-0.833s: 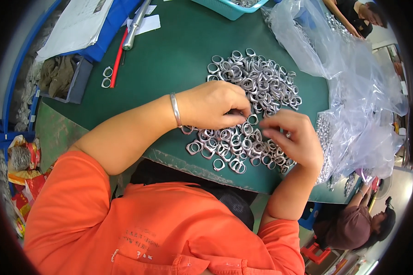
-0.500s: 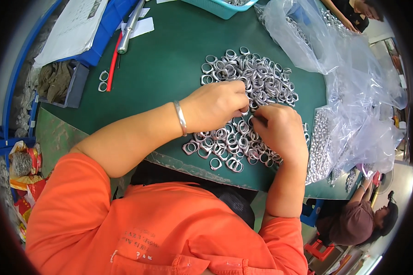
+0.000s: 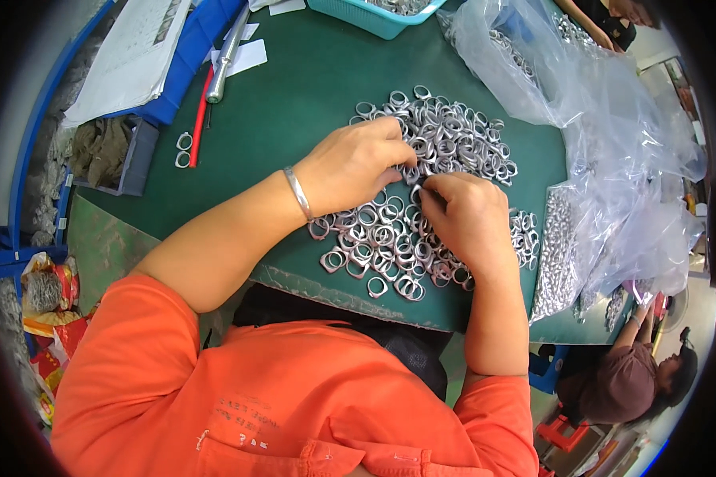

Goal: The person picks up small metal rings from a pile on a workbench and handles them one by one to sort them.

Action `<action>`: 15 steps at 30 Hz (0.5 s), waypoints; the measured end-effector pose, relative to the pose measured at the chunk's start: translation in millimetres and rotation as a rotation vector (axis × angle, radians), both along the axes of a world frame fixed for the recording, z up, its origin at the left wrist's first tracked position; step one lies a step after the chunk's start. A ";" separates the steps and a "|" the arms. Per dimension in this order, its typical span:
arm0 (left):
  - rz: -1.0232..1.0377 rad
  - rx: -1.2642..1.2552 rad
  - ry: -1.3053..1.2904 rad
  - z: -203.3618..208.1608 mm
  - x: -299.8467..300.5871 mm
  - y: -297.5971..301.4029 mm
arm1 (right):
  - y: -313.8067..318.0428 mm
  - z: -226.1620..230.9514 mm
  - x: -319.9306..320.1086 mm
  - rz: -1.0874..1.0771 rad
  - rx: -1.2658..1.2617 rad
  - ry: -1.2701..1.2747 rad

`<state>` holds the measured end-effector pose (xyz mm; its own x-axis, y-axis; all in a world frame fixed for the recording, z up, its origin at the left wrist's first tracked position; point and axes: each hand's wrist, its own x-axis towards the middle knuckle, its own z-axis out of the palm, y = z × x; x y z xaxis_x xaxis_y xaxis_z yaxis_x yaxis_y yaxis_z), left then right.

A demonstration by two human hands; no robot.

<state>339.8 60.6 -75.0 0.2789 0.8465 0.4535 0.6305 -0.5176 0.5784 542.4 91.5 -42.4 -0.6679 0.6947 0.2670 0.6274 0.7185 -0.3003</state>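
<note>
Silver-grey metal rings lie in two loose groups on a green tabletop: a dense far heap (image 3: 461,139) and a nearer spread (image 3: 382,238). My left hand (image 3: 362,163), a silver bangle (image 3: 297,193) at its wrist, is at the left edge of the far heap. Its fingers bend down over rings, with the thumb a little apart from the forefinger; whether they touch a ring is hard to see. Between the two groups, my right hand (image 3: 469,215) pinches a ring (image 3: 416,193) between thumb and forefinger. Its other fingers are curled under and partly hidden.
Clear plastic bags (image 3: 605,151) of metal pieces cover the right side. A turquoise basket (image 3: 382,20) stands at the far edge. Left are a metal rod (image 3: 227,60), a red stick (image 3: 201,119), two rings (image 3: 183,149) and a grey bin (image 3: 138,155). Another person (image 3: 624,378) sits at right.
My left hand has drawn back to the left and slightly away from me, apart from my right hand. The right hand has shifted a little left. Fingers on the left have parted.
</note>
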 end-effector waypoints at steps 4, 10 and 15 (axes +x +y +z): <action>-0.019 0.017 -0.005 -2.4 0.0 -1.0 | 8.8 18.3 22.4 0.115 -0.396 0.043; -0.012 -0.005 0.013 0.5 2.2 -0.3 | 12.0 11.8 23.7 0.025 -0.215 0.198; 0.003 0.022 -0.033 -3.3 0.7 2.1 | 14.4 3.5 12.6 -0.021 -0.069 0.189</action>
